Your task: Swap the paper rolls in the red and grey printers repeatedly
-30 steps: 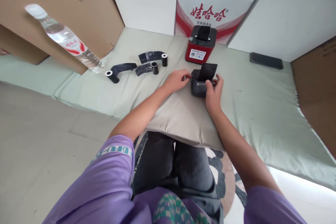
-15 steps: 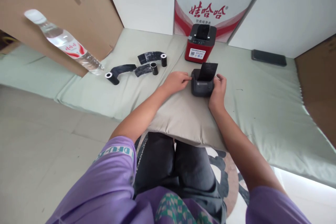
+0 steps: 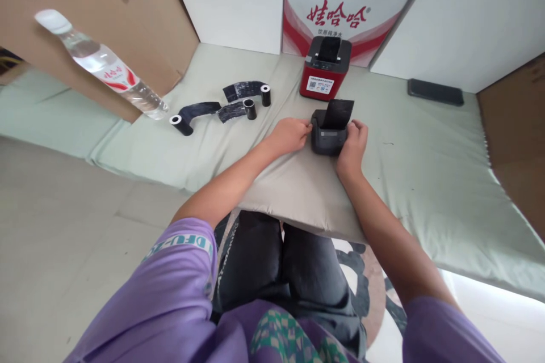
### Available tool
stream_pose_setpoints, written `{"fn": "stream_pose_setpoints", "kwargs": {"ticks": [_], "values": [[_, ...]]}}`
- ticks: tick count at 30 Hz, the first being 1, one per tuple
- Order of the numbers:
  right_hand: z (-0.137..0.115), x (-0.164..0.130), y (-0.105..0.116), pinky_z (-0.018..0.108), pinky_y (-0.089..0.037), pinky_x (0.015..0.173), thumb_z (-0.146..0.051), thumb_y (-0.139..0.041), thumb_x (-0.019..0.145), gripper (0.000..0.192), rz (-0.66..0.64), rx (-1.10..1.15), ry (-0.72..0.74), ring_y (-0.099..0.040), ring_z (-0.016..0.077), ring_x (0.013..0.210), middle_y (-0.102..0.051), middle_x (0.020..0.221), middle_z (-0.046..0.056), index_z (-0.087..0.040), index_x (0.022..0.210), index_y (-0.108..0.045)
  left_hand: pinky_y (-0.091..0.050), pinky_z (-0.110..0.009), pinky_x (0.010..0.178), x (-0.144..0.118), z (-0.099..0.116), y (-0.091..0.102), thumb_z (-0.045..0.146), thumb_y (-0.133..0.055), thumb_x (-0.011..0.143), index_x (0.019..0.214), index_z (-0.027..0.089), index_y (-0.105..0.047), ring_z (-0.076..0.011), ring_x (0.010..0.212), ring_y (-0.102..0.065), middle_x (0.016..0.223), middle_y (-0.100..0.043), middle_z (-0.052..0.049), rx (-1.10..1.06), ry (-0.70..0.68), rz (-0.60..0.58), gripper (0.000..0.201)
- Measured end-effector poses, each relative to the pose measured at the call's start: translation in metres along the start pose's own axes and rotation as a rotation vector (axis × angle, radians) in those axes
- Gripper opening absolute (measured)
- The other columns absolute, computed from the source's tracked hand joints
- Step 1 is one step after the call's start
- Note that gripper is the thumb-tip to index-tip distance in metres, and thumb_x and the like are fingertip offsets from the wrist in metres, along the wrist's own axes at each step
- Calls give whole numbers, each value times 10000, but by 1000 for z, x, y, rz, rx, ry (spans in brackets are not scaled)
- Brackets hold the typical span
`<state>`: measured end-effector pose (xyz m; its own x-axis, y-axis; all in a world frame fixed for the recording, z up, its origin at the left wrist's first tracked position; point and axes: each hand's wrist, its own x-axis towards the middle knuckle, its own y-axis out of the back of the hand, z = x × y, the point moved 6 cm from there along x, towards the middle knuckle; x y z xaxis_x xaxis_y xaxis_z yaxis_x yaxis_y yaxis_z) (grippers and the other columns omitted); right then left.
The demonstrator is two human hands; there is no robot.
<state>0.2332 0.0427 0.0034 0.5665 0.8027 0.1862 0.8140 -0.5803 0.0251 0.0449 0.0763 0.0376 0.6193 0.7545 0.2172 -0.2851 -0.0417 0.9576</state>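
- The left hand (image 3: 290, 135) is pressing against the left side of a small black printer (image 3: 328, 139), fingers curled onto its edge; it is bracing the unit rather than lifting it.
- The right hand (image 3: 354, 144) is cupping the printer's right side, fingers wrapping the corner. Both hands are thus clasping the same unit from opposite sides, which is steadying it on a soft surface.
- The printer is sitting at the far edge of a beige pillow (image 3: 298, 193) that is lying across the person's lap and onto the green mat (image 3: 426, 181); the pillow is serving as a raised rest within easy reach.
- A black strip (image 3: 339, 113) is standing up out of the printer's top, between the two hands, apparently fed from its slot.
- A red printer (image 3: 325, 68) is standing on the mat just beyond, apart from the hands, with a similar dark strip at its top.
- Three black rolls (image 3: 225, 105), partly unwound, are lying on the mat to the left, well clear of the hands.
- A water bottle (image 3: 100, 65) is leaning against a cardboard box (image 3: 85, 0) at far left; a dark phone (image 3: 435, 92) is lying at far right.
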Motion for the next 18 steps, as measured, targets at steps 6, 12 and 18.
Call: {"fn": "stream_pose_setpoints", "kwargs": {"ticks": [6, 12, 18], "values": [[5, 3, -4, 538, -474, 1228, -645, -591, 902, 448, -38, 43, -2, -639, 265, 1281, -668, 1239, 68, -270, 1146, -598, -555, -367, 823, 1, -11, -6, 202, -459, 1027, 1164, 237, -877, -259, 1029, -774, 1063, -837, -100, -152, 61, 49, 441], [12, 10, -4, 545, -490, 1210, -633, -588, 932, 425, -60, 55, 0, -645, 254, 1225, -668, 1224, 58, -277, 1163, -609, -571, -367, 856, 2, -20, -5, 182, -508, 977, 1156, 273, -885, -256, 1057, -771, 1066, -849, -71, -226, 77, 104, 427], [18, 17, -3, 472, -548, 1131, -663, -546, 974, 438, -84, 74, 18, -688, 225, 1147, -674, 1094, 30, -251, 1089, -639, -574, -398, 896, 1, -23, -6, 180, -524, 949, 1004, 224, -889, -274, 1037, -769, 1098, -857, -97, -184, 165, 108, 372]]}}
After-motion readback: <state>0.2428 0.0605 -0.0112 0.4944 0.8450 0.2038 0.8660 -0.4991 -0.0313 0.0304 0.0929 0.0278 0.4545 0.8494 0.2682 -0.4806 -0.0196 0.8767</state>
